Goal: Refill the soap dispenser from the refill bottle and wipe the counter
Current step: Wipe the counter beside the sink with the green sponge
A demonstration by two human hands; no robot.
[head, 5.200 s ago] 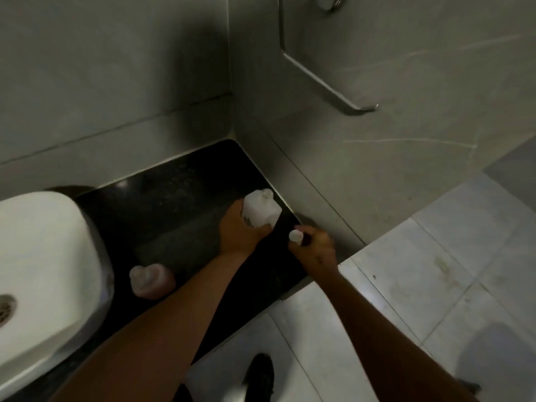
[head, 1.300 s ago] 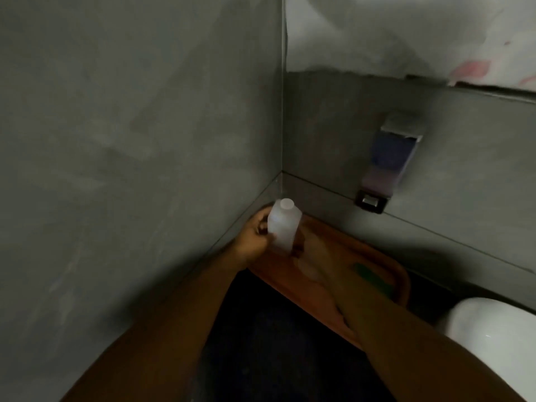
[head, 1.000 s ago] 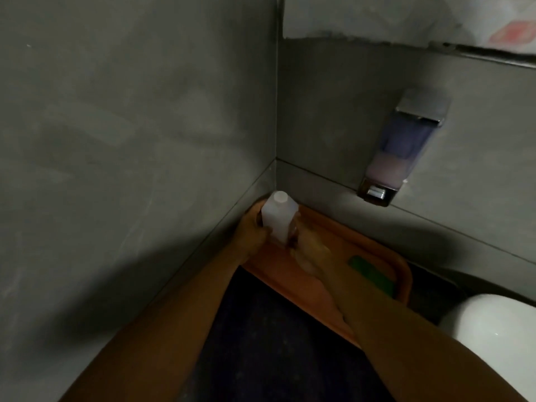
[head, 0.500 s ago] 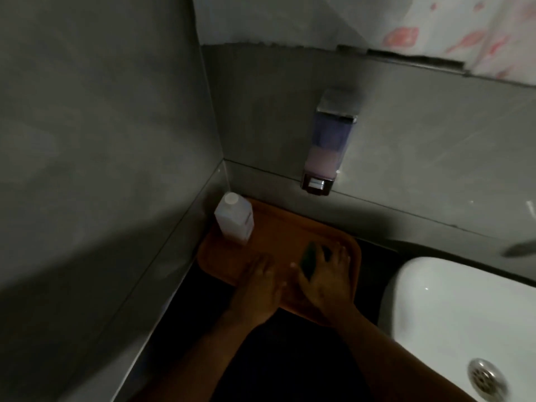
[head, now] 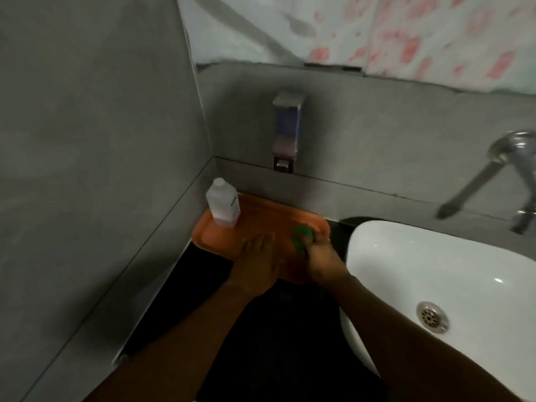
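A translucent white refill bottle (head: 223,203) stands upright, cap on, at the back left corner of an orange tray (head: 261,219) on the dark counter (head: 261,329). The soap dispenser (head: 285,132) hangs on the wall above the tray, with pinkish liquid in its lower part. My right hand (head: 320,253) is closed around a green sponge (head: 301,237) on the tray's right side. My left hand (head: 258,259) lies flat and open on the tray's front, holding nothing.
A white basin (head: 435,271) with a metal drain (head: 432,317) sits right of the tray. A chrome tap (head: 493,172) juts from the wall at the far right. Grey walls close in the corner behind and to the left of the tray.
My left hand set the refill bottle down on the tray and let go. My right hand moved onto the green sponge and closed on it. The view swung right toward the basin.
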